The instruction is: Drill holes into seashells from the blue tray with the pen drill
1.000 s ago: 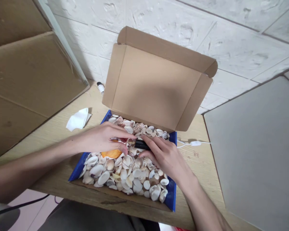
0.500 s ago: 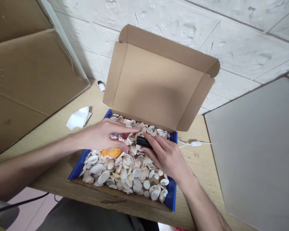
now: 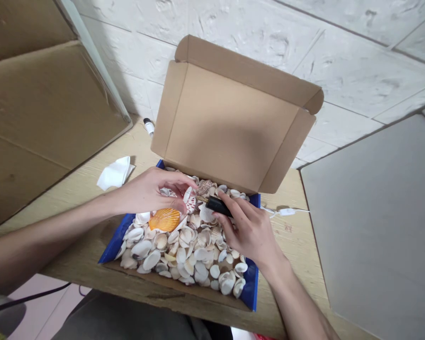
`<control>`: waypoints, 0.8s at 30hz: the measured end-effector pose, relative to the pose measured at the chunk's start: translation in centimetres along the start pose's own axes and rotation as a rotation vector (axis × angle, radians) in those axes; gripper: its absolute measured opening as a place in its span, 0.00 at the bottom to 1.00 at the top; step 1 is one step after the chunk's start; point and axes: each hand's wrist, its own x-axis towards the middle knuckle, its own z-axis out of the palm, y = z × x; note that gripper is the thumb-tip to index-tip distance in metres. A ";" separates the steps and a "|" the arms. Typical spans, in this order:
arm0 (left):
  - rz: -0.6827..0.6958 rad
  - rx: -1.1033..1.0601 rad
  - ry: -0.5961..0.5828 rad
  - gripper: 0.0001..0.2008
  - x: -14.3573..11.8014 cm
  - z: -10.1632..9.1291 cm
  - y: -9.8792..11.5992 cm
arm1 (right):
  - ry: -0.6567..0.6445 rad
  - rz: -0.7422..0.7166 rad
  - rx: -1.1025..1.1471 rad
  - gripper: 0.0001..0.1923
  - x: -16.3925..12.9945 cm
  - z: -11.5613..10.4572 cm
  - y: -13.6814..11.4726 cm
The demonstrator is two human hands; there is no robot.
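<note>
Although a pale label is carried by the small bottle (image 3: 148, 126), its print is too small to be read; the reddish marks (image 3: 287, 228) on the wooden table (image 3: 301, 278) cannot be made out either. The bottle is placed just beside the raised lid (image 3: 230, 123), by which part of the wall (image 3: 233, 33) is covered. A crumpled white paper (image 3: 115, 173) is seen left of the cardboard box (image 3: 252, 283), and a white cord (image 3: 287, 212) right of it, near a pale panel (image 3: 371, 203). The blue-sided box is filled with shells (image 3: 187, 241), an orange shell (image 3: 165, 220) among them, some being hidden by the hands. Above these, a spotted shell (image 3: 190, 202) is pinched between the thumb and fingers of the half-curled left hand (image 3: 159, 191). By the bent fingers of the right hand (image 3: 248, 224), a black-handled tool (image 3: 218, 206) is gripped, its thin tip directed at the spotted shell; whether the two touch cannot be told.
</note>
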 end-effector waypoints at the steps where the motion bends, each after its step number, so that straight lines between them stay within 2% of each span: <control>1: -0.006 0.005 -0.007 0.18 0.0 0.0 0.1 | 0.003 0.001 0.002 0.18 0.0 0.0 0.0; 11: 0.004 0.011 -0.010 0.20 0.1 -0.2 0.1 | 0.025 0.042 -0.021 0.18 -0.1 0.1 0.1; 16: 0.020 -0.005 0.032 0.21 0.2 -0.1 -0.2 | 0.028 0.057 -0.035 0.17 0.0 0.1 0.1; 24: 0.084 0.045 0.054 0.19 0.0 -0.1 -0.3 | 0.130 0.047 -0.093 0.16 -0.2 0.0 0.4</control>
